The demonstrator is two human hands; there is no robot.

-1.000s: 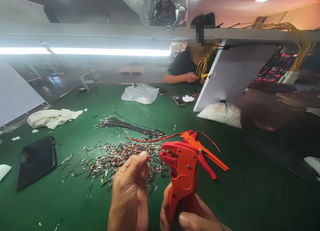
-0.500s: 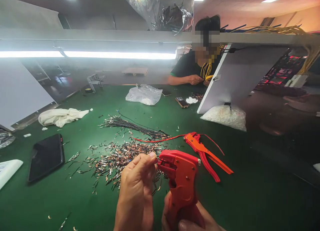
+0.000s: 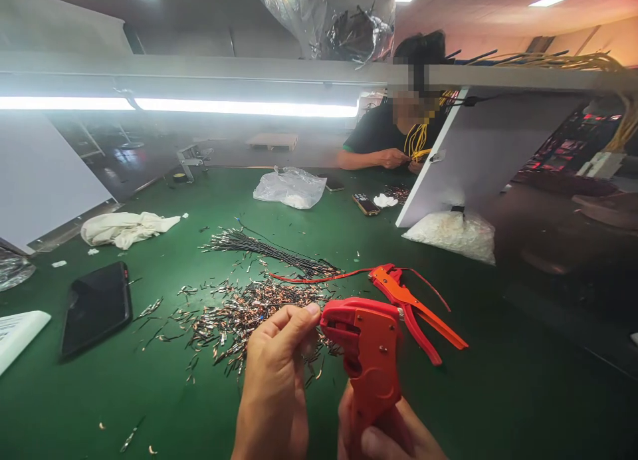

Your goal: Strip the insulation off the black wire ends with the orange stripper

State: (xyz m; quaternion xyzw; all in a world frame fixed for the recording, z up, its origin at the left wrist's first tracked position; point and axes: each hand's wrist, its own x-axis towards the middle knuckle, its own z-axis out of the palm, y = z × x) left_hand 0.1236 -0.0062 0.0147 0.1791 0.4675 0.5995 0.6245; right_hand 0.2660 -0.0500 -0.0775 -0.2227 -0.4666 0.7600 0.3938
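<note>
My right hand (image 3: 373, 440) is wrapped around the handle of a red and orange wire stripper (image 3: 376, 353), held upright above the table. Its jaws point left. At the mouth of the jaws my left hand (image 3: 282, 367) pinches thumb and forefinger on a thin black wire, now mostly hidden by the fingertips. Behind my hands lies a heap of cut wire scraps (image 3: 234, 317), black with copper and silver bits. Beyond it a bundle of black wires (image 3: 269, 250) with silver ends rests on the green table (image 3: 174, 407).
A second red wire stripper (image 3: 413, 310) lies to the right, with a red strip beside it. At left are a black phone (image 3: 97, 307) and a white cloth (image 3: 127, 229). Plastic bags (image 3: 292, 189) lie farther back. Across the table a person (image 3: 379, 137) handles yellow wires.
The view has shifted slightly. My left fingertips have come right up to the stripper's jaws, and the black wire that showed between them is now barely visible.
</note>
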